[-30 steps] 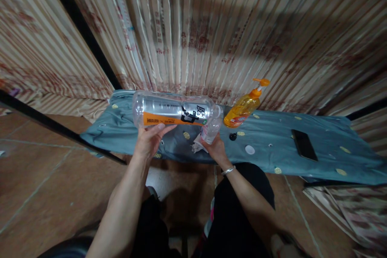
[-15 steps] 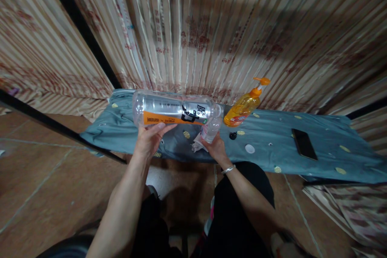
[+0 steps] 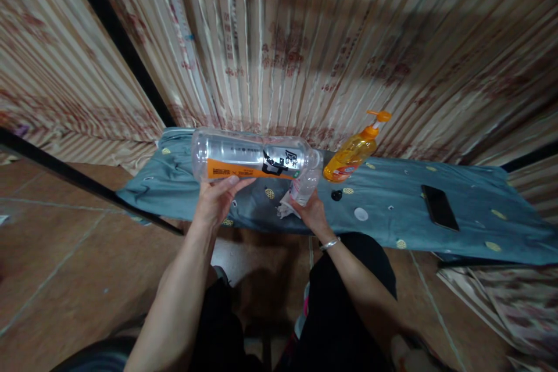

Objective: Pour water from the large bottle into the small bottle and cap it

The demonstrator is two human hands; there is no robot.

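Note:
My left hand [image 3: 216,202] grips a large clear plastic bottle [image 3: 250,158] with an orange and black label, held on its side with its neck pointing right. That neck meets the mouth of a small clear bottle [image 3: 304,186], which my right hand [image 3: 311,213] holds upright on the blue-grey cloth [image 3: 392,209]. A crumpled white tissue [image 3: 284,207] lies just left of my right hand.
On the cloth stand an orange pump bottle [image 3: 351,154], a small black cap [image 3: 335,195], a white cap [image 3: 360,214] and a black phone [image 3: 439,207] to the right. Striped curtains [image 3: 305,40] hang behind. Brown tiled floor [image 3: 65,267] lies below, with my dark-clad legs.
Both hands and both bottles stay in almost the same place; the view has shifted only slightly.

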